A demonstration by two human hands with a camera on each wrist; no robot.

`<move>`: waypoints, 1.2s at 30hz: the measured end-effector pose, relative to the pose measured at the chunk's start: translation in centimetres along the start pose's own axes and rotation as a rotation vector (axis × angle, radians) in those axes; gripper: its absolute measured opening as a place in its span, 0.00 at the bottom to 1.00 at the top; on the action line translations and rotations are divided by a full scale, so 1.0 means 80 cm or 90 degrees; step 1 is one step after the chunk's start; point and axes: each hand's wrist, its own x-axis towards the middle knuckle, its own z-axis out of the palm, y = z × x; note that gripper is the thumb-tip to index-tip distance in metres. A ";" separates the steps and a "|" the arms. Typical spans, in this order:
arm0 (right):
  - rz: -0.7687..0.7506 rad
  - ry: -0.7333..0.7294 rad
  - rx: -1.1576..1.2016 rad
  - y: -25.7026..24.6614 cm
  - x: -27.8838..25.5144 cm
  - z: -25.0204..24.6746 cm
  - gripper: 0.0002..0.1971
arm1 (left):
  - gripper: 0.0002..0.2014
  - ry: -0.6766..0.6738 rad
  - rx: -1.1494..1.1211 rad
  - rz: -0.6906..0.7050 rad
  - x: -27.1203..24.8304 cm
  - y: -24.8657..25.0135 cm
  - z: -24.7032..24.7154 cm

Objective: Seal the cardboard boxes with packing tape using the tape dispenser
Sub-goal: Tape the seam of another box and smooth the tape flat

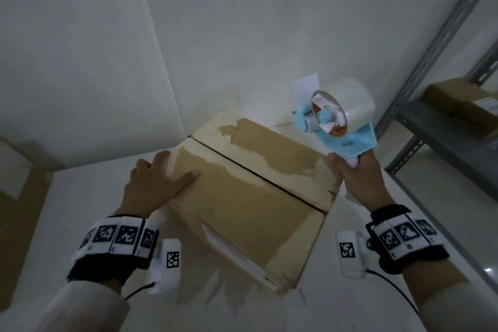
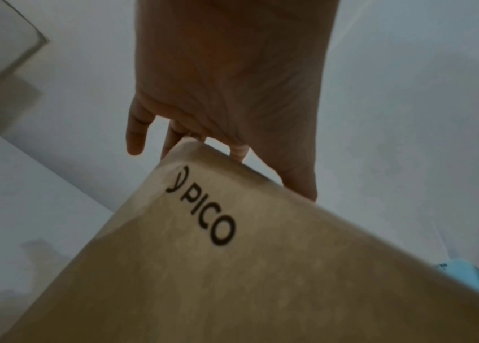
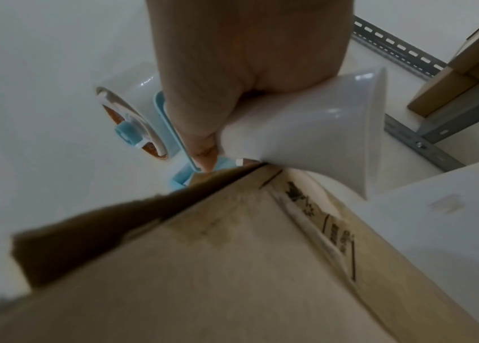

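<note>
A brown cardboard box (image 1: 242, 191) lies on the white table, flaps down, with a dark seam running across its top. My left hand (image 1: 156, 180) rests flat on the box's left top edge, fingers straight; in the left wrist view the fingers (image 2: 234, 150) drape over the box (image 2: 232, 266) corner above a printed logo. My right hand (image 1: 358, 178) grips the white handle of a blue tape dispenser (image 1: 339, 118), held in the air beyond the box's right end. In the right wrist view the handle (image 3: 305, 139) sits in my right hand (image 3: 232, 81) just above the box (image 3: 203, 266).
A grey metal shelf rack (image 1: 442, 127) stands at the right with more cardboard boxes (image 1: 458, 100) on it. White walls close the table's far side and left. Another box (image 1: 16, 197) sits at the left edge. A white paper slip (image 1: 305, 86) is stuck on the wall behind the dispenser.
</note>
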 end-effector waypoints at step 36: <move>-0.164 -0.356 0.157 -0.139 -0.106 0.015 0.19 | 0.08 -0.378 -0.696 0.071 -0.091 0.052 -0.057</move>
